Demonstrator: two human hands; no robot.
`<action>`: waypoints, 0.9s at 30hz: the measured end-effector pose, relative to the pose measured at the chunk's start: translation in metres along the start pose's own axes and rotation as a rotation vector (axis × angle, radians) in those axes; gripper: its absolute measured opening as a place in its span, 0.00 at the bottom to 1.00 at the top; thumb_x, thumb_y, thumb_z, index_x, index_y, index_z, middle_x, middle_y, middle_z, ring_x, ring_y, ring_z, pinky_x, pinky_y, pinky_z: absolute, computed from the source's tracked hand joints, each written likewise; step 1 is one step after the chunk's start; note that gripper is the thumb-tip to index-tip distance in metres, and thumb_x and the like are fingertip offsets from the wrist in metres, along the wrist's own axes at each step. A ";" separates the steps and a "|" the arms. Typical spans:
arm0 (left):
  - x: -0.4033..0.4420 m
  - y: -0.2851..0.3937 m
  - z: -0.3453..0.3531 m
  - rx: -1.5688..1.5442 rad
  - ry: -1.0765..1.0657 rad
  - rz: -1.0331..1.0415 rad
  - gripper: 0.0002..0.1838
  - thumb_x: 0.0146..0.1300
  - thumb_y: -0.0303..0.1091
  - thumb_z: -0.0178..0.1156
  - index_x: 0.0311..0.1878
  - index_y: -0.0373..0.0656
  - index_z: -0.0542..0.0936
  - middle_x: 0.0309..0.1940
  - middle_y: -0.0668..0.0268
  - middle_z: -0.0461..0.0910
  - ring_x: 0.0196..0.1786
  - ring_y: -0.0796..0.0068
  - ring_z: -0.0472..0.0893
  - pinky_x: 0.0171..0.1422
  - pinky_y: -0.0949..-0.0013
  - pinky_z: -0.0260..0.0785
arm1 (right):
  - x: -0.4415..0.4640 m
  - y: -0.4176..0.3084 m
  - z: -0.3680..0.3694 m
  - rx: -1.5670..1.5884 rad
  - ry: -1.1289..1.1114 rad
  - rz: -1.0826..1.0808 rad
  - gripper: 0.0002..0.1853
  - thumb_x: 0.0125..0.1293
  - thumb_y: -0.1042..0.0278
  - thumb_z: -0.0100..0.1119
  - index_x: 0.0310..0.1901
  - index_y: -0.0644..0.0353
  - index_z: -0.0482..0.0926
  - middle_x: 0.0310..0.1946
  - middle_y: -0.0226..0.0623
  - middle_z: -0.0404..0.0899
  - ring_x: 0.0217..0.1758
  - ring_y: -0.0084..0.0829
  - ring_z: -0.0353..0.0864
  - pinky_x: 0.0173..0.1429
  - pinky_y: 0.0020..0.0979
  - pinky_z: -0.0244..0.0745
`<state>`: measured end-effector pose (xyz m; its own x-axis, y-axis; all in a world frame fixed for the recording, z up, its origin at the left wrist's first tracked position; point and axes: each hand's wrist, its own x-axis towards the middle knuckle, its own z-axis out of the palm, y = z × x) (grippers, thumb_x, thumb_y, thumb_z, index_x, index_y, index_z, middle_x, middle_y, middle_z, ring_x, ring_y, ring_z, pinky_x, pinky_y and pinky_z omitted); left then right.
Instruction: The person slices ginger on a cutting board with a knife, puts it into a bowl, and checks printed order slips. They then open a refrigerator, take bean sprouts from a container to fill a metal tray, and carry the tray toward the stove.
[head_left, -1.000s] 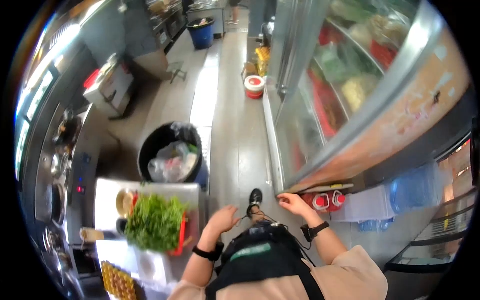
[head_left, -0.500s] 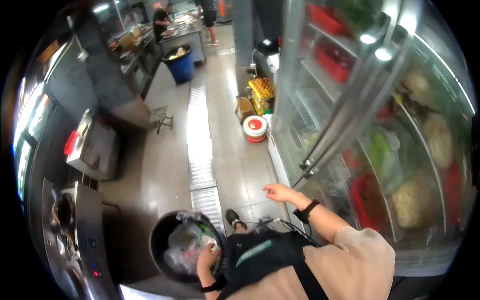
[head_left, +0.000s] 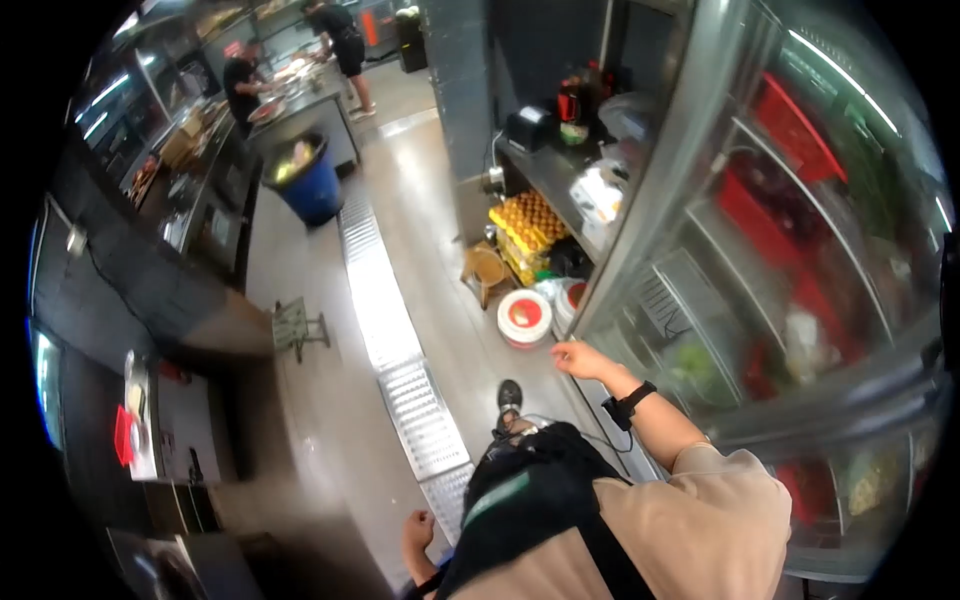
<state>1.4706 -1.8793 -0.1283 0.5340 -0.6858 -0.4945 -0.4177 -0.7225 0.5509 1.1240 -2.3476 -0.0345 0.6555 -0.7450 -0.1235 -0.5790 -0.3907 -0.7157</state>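
Observation:
My left hand [head_left: 418, 530] hangs low beside my dark apron [head_left: 510, 500], above the tiled floor. Its fingers are curled in, with nothing seen in them. My right hand [head_left: 582, 360] reaches forward near the glass-door fridge [head_left: 690, 310], apart from it as far as I can tell. Loosely closed, it holds nothing visible. Just ahead of it on the floor stands a white tub with a red-centred lid [head_left: 524, 315].
A metal drain grate [head_left: 385, 300] runs along the walkway. To its left stands a folding stool [head_left: 298, 328]. Ahead are a blue bin [head_left: 310, 185], egg trays [head_left: 528, 225] and a wooden stool [head_left: 486, 268]. Two people work at a far counter [head_left: 310, 100].
I have moved forward along the walkway. The black bin with plastic bags, where my left hand was, has left the view. The tub and egg trays are nearer.

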 end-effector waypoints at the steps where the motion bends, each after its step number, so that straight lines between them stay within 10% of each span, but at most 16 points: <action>1: 0.030 0.010 -0.011 0.055 -0.037 -0.032 0.22 0.60 0.45 0.62 0.52 0.38 0.81 0.45 0.48 0.83 0.50 0.50 0.83 0.55 0.56 0.74 | 0.034 0.009 -0.004 0.025 0.017 0.023 0.18 0.60 0.67 0.61 0.52 0.62 0.80 0.35 0.42 0.84 0.40 0.33 0.83 0.48 0.34 0.77; 15: 0.460 0.243 -0.205 -0.014 -0.090 0.056 0.20 0.64 0.40 0.63 0.55 0.39 0.79 0.45 0.53 0.84 0.48 0.61 0.83 0.52 0.62 0.74 | 0.500 -0.013 -0.139 0.129 0.169 0.060 0.16 0.64 0.63 0.53 0.49 0.61 0.80 0.42 0.50 0.83 0.48 0.47 0.82 0.53 0.40 0.76; 17: 0.526 0.254 -0.221 0.044 -0.168 0.069 0.21 0.64 0.41 0.63 0.56 0.40 0.78 0.45 0.53 0.84 0.48 0.60 0.83 0.52 0.61 0.74 | 0.537 0.005 -0.139 0.151 0.311 0.001 0.14 0.66 0.64 0.56 0.48 0.62 0.80 0.33 0.42 0.83 0.36 0.34 0.83 0.44 0.34 0.76; 23: 0.752 0.287 -0.263 0.333 -0.400 0.172 0.22 0.64 0.47 0.62 0.55 0.42 0.78 0.48 0.52 0.82 0.51 0.54 0.82 0.55 0.57 0.73 | 0.603 0.037 -0.151 0.215 0.457 0.336 0.13 0.63 0.68 0.55 0.47 0.63 0.81 0.36 0.43 0.83 0.37 0.36 0.82 0.45 0.32 0.76; 27: 0.832 0.426 -0.318 0.556 -0.412 0.353 0.22 0.64 0.46 0.62 0.55 0.41 0.78 0.47 0.51 0.82 0.50 0.51 0.81 0.54 0.56 0.73 | 0.628 0.053 -0.176 0.272 0.664 0.466 0.13 0.64 0.72 0.56 0.48 0.64 0.80 0.35 0.41 0.83 0.33 0.31 0.80 0.41 0.30 0.75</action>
<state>1.9706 -2.7300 -0.0918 0.0298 -0.7820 -0.6226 -0.8778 -0.3184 0.3579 1.4193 -2.9311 -0.0293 -0.0897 -0.9928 -0.0791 -0.5265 0.1146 -0.8424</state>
